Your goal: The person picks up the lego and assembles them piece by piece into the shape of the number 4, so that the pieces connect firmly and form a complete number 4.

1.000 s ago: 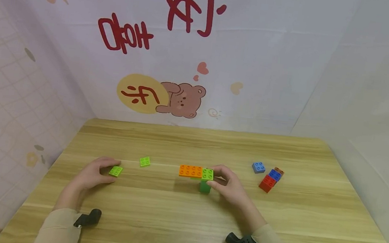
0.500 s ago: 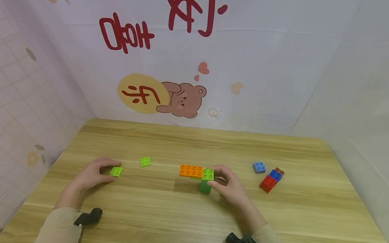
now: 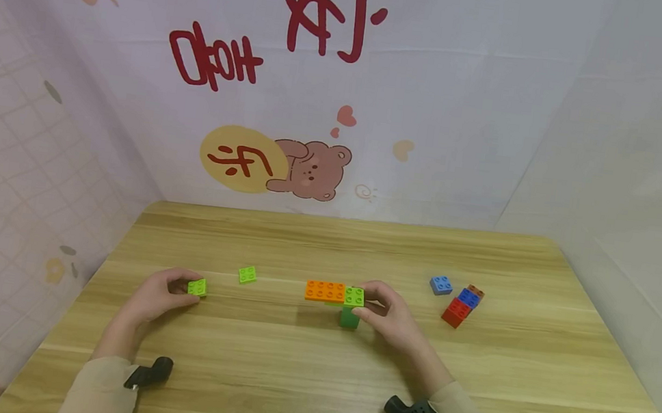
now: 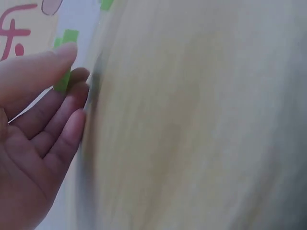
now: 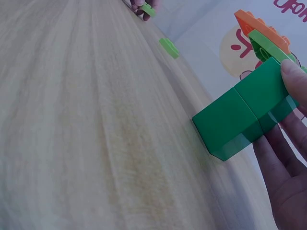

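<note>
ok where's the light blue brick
In the head view, the light blue brick lies on the table, right of and beyond the right hand, just left of the dark blue brick.

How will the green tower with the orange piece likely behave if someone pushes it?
The tower may tip toward the orange piece, which juts out past the green blocks. It probably feels stiff, because those blocks appear to sit flush together.

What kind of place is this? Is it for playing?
Maybe a play table: the left hand pinches a lime brick, more toy bricks lie on the wooden table, and a cartoon bear decorates the backdrop.
</note>
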Demonstrator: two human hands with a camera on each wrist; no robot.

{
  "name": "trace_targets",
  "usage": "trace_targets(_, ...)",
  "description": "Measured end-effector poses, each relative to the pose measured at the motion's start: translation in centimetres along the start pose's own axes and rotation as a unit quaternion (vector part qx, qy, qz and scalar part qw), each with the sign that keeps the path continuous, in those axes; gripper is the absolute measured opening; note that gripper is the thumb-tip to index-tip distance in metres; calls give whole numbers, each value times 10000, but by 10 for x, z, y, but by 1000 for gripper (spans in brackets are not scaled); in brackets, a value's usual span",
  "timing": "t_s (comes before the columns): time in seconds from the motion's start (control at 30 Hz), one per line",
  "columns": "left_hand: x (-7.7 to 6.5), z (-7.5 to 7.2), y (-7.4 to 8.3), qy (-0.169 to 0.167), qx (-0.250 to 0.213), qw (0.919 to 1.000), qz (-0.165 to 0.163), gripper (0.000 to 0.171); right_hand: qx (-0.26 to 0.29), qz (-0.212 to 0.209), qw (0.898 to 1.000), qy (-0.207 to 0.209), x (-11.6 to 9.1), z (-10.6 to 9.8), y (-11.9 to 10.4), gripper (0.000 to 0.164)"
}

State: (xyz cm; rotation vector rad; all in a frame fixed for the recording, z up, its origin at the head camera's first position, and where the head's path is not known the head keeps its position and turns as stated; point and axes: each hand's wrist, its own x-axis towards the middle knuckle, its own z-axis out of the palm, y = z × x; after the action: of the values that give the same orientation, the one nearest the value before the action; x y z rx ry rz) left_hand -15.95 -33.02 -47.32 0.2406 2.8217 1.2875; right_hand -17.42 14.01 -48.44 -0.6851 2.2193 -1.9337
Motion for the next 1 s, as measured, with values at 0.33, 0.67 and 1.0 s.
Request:
trace_targets(0.33,4,13,33,-306,-488,9983,-73,44,-55,29,10000,-5,0,0,-2,32)
trace_targets(0.67,12,43,66,-798,-1258,9887,155,45,20,100,9999,8,1,1,-2,32)
trace_targets(1.0,21,70,95,-1259,-1284,9811,710,41,-34,183,9998,-8,-2,3,-20,31)
